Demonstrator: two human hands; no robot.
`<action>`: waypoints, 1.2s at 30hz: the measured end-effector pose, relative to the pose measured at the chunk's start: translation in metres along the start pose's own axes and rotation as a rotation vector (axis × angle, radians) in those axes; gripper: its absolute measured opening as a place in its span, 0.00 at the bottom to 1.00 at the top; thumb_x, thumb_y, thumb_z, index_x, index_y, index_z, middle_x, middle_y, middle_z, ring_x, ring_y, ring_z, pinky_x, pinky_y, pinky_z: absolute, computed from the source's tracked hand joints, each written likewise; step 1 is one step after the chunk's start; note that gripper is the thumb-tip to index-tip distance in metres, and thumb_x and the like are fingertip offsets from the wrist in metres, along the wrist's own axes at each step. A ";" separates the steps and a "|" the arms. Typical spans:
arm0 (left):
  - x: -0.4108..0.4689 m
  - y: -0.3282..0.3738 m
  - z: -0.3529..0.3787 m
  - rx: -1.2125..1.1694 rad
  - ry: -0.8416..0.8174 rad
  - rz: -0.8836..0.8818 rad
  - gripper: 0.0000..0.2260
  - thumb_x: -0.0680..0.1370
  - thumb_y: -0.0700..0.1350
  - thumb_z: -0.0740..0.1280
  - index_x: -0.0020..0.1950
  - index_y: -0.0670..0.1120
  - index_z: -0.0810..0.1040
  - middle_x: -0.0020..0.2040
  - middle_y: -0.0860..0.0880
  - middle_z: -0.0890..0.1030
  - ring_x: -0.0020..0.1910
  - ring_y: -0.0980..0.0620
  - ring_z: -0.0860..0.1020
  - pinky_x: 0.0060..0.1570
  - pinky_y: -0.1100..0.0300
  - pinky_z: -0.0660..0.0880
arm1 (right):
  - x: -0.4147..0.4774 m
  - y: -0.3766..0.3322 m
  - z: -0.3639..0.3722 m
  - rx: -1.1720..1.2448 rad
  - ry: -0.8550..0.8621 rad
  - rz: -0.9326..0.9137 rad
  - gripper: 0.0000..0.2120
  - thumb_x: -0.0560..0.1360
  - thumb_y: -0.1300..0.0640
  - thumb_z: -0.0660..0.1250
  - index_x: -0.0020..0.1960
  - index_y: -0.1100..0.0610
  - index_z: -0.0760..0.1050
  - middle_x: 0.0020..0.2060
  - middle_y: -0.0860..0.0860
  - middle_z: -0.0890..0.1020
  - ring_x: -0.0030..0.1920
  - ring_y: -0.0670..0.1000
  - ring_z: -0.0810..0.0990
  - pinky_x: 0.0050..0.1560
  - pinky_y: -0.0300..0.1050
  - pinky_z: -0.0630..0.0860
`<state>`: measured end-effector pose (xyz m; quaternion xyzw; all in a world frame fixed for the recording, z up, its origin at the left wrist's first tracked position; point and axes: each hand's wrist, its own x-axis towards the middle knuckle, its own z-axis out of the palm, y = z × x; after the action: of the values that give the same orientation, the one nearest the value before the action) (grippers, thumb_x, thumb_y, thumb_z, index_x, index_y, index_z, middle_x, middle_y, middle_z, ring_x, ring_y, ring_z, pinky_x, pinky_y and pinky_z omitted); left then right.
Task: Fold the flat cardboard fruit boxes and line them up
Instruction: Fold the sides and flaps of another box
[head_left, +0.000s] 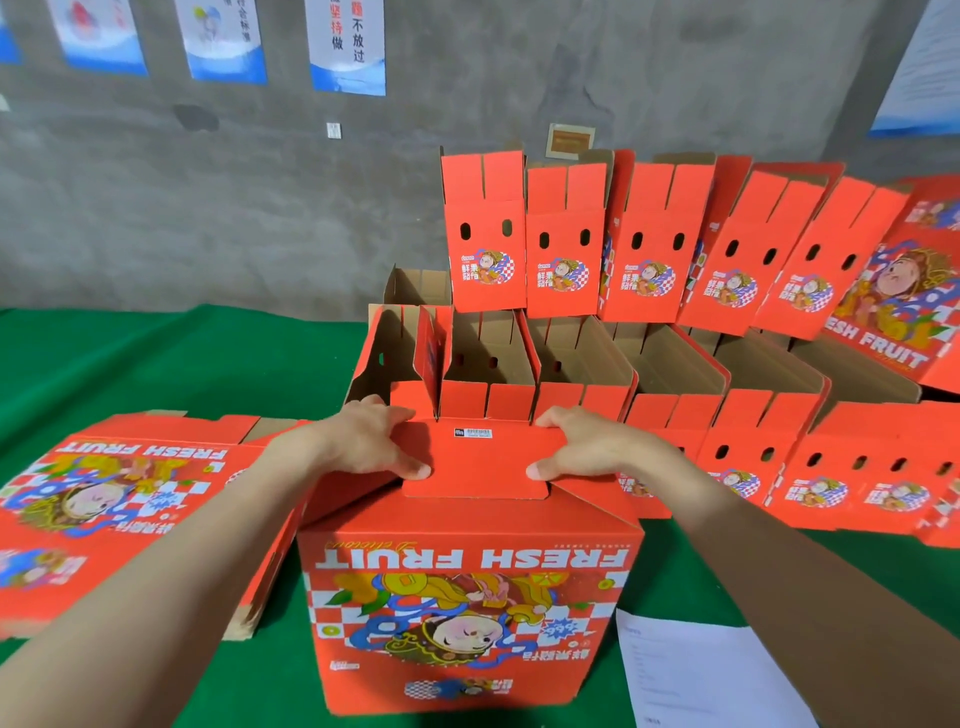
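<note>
Two grips clamp the top flap (483, 462), left hand (363, 441) at nine o'clock, right hand (587, 447) at three; I judge the box (467, 597) light, stiff, best held by edges.

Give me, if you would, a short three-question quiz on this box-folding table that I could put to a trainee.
1. Which hands hold the top flap of the front box? A: the left hand only. B: the right hand only. C: both.
2. True or false: the flat boxes lie stacked to the left of the front box.
3. What lies on the green cover to the right of the front box?
Key: 1 C. 2 True. 3 A white sheet of paper.
</note>
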<state>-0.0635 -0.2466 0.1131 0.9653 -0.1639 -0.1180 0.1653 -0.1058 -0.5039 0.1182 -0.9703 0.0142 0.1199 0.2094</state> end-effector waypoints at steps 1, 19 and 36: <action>0.001 0.001 0.000 0.043 0.000 0.001 0.39 0.70 0.60 0.72 0.76 0.52 0.59 0.66 0.46 0.65 0.69 0.45 0.63 0.70 0.48 0.62 | 0.001 0.001 0.002 -0.029 0.015 0.002 0.32 0.71 0.45 0.72 0.70 0.49 0.62 0.64 0.51 0.67 0.61 0.53 0.71 0.59 0.49 0.71; 0.004 0.005 0.014 0.206 0.130 -0.026 0.39 0.65 0.63 0.73 0.70 0.50 0.64 0.62 0.46 0.67 0.65 0.43 0.64 0.63 0.48 0.68 | 0.000 0.006 0.031 -0.247 0.275 -0.036 0.34 0.69 0.39 0.70 0.69 0.46 0.59 0.62 0.52 0.67 0.63 0.58 0.67 0.57 0.53 0.70; -0.014 -0.011 0.012 -0.130 0.292 0.087 0.26 0.78 0.51 0.66 0.75 0.49 0.63 0.72 0.46 0.63 0.69 0.49 0.67 0.64 0.61 0.61 | -0.006 0.021 0.028 0.044 0.233 -0.148 0.21 0.83 0.49 0.51 0.75 0.51 0.60 0.73 0.54 0.63 0.74 0.55 0.56 0.71 0.48 0.53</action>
<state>-0.0766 -0.2351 0.1002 0.9515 -0.1716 0.0205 0.2546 -0.1192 -0.5119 0.0863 -0.9713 -0.0304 -0.0097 0.2357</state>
